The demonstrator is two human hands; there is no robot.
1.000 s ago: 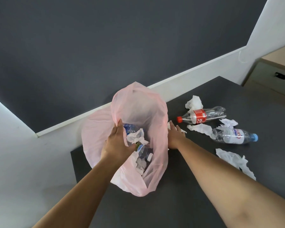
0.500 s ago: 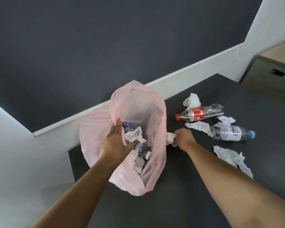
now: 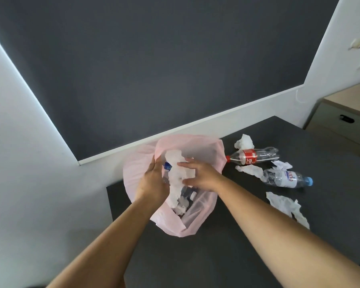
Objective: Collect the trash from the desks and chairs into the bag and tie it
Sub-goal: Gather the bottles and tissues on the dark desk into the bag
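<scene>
Head view: a pink bag (image 3: 204,148) is sitting on the left end of the dark desk (image 3: 227,246), its mouth gaping toward the camera. The left hand (image 3: 152,183) is gripping the bag's rim at 9 o'clock, fingers curled over the plastic and holding the mouth wide. The right hand (image 3: 202,175) is reaching over the opening from 4 o'clock, its fingers spread and nearly straight, touching a crumpled white tissue (image 3: 175,163) that is hanging inside the mouth. More paper and a blue-capped bottle are showing deeper in the bag.

Out at 3 o'clock from the bag, trash is lying on the desk. A cola bottle (image 3: 254,156) with a red label is lying on its side, just beside the bag. A clear water bottle (image 3: 287,179) is lying a little further out. Four loose paper wads are lying around them: one (image 3: 244,142) at the cola bottle's 11 o'clock, two (image 3: 250,170) (image 3: 282,165) between the bottles, one (image 3: 285,204) at the water bottle's 6 o'clock.
</scene>
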